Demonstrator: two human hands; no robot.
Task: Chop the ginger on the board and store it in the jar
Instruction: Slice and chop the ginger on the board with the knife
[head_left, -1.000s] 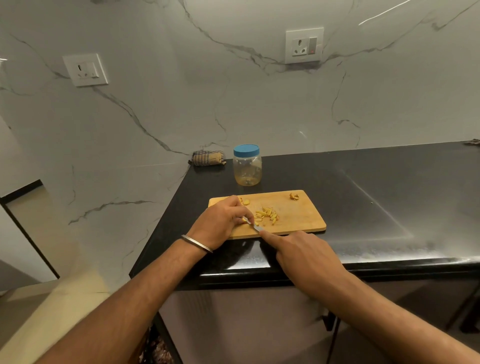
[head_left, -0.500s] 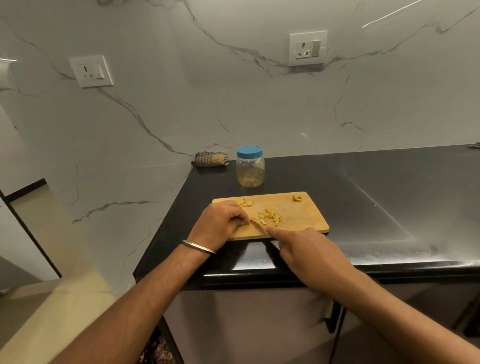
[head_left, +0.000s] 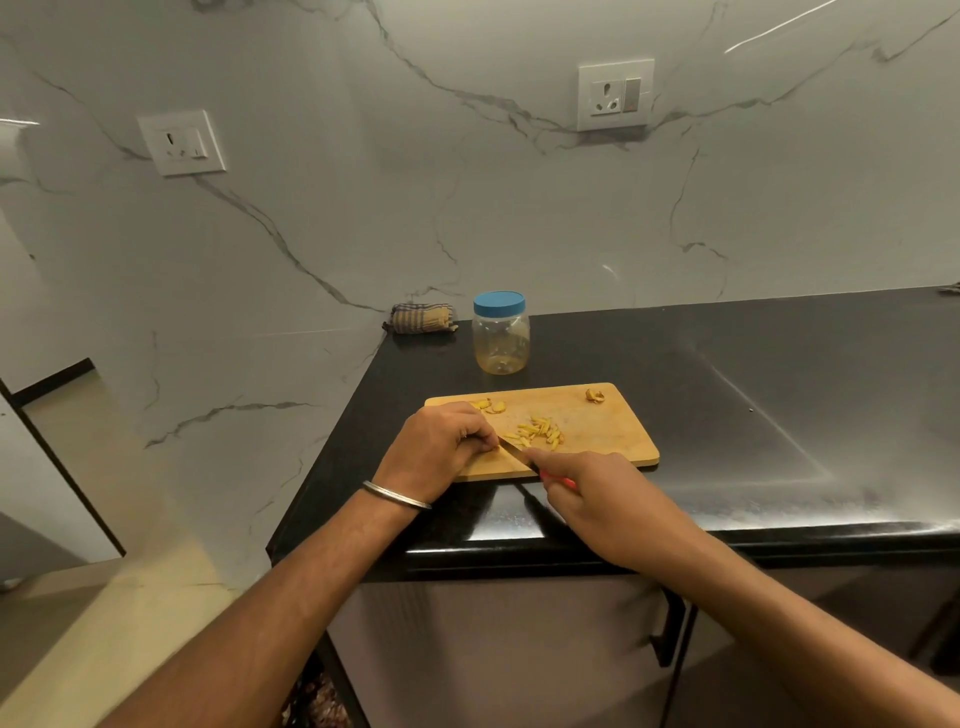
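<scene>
The right hand (head_left: 608, 499) grips a knife (head_left: 519, 457) by its red handle, the forefinger laid along the back of the blade, which points away from it and to the left toward the other hand. The left hand (head_left: 441, 447) sits just past the blade's tip with its fingers curled down onto the board (head_left: 613, 436), apparently pinning a piece of ginger; the piece itself is hidden under the fingertips, so I cannot tell how much of it is left. A bangle (head_left: 397, 493) circles that wrist.

Just beyond the blade, right of the left hand, lies a small heap of cut strips (head_left: 540, 431). A few larger slices (head_left: 491, 406) lie just past the left knuckles, and one knob (head_left: 595, 395) rests well apart at the board's far right corner.

Farther out, behind the board on the counter (head_left: 779, 395), stands the jar (head_left: 501, 332) with its blue lid (head_left: 499, 302) on. A rolled cloth (head_left: 422, 318) lies to its left against the wall.

The step in hand looks like chopping, and it seems only partly done: slices and the knob are uncut. The next move calls for a short downward cut close beside the left fingertips, which should stay tucked back from the edge. Later the jar must be opened, so a hand will have to be freed.
</scene>
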